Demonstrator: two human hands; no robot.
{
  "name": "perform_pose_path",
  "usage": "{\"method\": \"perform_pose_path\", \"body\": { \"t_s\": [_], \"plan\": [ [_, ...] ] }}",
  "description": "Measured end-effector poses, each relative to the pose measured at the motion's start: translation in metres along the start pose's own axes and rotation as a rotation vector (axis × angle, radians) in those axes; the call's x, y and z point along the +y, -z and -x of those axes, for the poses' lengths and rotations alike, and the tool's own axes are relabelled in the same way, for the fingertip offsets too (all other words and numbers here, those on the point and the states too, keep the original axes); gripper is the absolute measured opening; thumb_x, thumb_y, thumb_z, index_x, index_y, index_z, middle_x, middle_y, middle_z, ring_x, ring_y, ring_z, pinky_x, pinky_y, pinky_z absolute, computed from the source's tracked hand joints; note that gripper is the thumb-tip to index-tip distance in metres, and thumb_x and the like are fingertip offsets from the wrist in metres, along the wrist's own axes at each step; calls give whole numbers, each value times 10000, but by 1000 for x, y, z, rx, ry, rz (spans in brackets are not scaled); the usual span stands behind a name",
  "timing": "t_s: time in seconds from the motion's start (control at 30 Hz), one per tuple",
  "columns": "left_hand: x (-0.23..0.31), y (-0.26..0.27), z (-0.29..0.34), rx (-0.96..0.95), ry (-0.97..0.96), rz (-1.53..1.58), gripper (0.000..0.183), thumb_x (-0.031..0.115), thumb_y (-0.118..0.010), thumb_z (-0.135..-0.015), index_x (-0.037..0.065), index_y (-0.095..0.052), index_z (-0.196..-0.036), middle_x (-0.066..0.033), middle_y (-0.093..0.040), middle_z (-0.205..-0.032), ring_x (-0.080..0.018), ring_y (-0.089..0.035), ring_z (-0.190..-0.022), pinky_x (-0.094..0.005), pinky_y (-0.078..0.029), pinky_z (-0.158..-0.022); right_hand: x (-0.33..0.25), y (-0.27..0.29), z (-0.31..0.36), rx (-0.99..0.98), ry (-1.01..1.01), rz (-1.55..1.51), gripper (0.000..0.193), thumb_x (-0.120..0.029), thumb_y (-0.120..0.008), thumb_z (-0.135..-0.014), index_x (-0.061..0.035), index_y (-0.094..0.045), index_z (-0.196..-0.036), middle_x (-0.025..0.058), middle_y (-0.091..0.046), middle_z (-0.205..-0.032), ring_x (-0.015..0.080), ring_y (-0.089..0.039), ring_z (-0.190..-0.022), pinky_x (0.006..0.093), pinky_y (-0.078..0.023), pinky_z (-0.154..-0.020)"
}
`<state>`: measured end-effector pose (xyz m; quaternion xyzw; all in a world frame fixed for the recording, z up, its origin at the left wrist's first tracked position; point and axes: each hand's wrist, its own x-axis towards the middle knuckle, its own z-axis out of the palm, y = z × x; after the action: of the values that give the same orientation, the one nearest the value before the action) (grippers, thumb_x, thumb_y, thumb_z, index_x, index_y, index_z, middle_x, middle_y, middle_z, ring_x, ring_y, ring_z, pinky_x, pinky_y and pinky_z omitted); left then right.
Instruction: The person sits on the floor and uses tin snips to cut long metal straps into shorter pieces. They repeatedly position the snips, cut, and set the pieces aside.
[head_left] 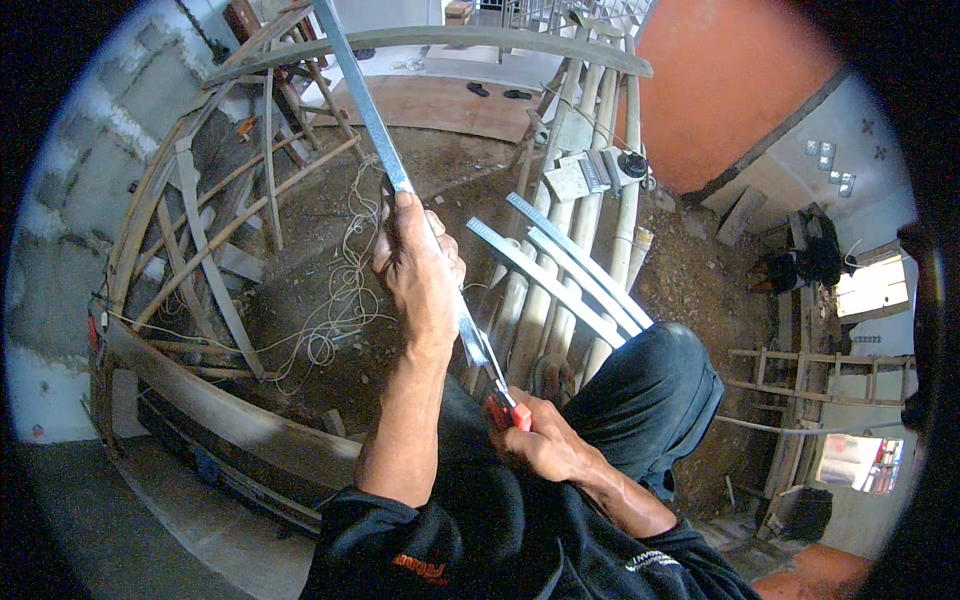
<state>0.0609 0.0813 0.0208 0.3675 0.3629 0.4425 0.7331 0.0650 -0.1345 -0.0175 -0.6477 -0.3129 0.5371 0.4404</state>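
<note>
My left hand [418, 255] is closed around a long, light metal channel strip [362, 95] that slants from the top of the view down toward my lap. Close to my body, my right hand [540, 435] grips red-handled tin snips [514, 410]. Their blades meet the near end of the strip, where the metal looks split or bent. Past my right knee, several more metal strips [570, 275] rest on bamboo poles, their near ends at my trouser leg. The fingers of my right hand are partly hidden around the handles.
Bamboo poles [620, 120] form a raised platform ahead, bearing a boxy tool with a black round part [632, 165]. Tangled pale cord [320, 340] lies on the dirt floor. Wooden scaffolding [215, 240] stands at left. A curved beam [440, 38] crosses the far side.
</note>
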Motion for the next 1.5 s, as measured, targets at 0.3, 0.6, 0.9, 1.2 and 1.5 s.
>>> {"method": "perform_pose_path", "body": {
  "t_s": [0.3,0.6,0.9,1.2,1.5],
  "plan": [
    [-1,3,1,-14,-21,-11,403,504,-574,-972,134,-488,-836,26,-442,-643,-81,-449,-476,-237,-348,-383,1,-1,0,-14,-5,8,337,-148,-588,-817,22,-552,-1107,130,-593,-853,227,-556,-806,388,-467,-760],
    [-2,3,3,-27,-57,11,391,485,-568,-981,139,-478,-822,29,-437,-646,-81,-447,-476,-239,-343,-378,2,-4,2,-11,-57,-77,244,-139,-590,-814,1,-559,-1012,89,-544,-774,196,-518,-743,376,-447,-703],
    [-1,3,2,-17,-23,10,402,491,-561,-982,141,-468,-807,30,-430,-641,-82,-447,-484,-238,-342,-385,5,-6,2,10,-56,-146,209,-102,-589,-797,-5,-559,-980,62,-540,-761,172,-509,-733,357,-441,-683],
    [0,5,3,38,-123,-5,337,448,-562,-994,116,-551,-1045,7,-465,-684,-89,-481,-493,-247,-404,-398,-8,3,4,52,-9,66,197,-50,-587,-787,-7,-578,-980,52,-561,-763,167,-527,-725,345,-450,-674],
    [30,60,5,-246,-837,-928,567,206,-483,-1026,28,-308,-1536,-222,-579,-1348,-302,-627,-1084,-375,-482,-941,-64,64,36,101,68,662,339,-217,-642,-870,20,-616,-1111,290,-663,-824,480,-654,-818,539,-522,-742]
  ]
}}
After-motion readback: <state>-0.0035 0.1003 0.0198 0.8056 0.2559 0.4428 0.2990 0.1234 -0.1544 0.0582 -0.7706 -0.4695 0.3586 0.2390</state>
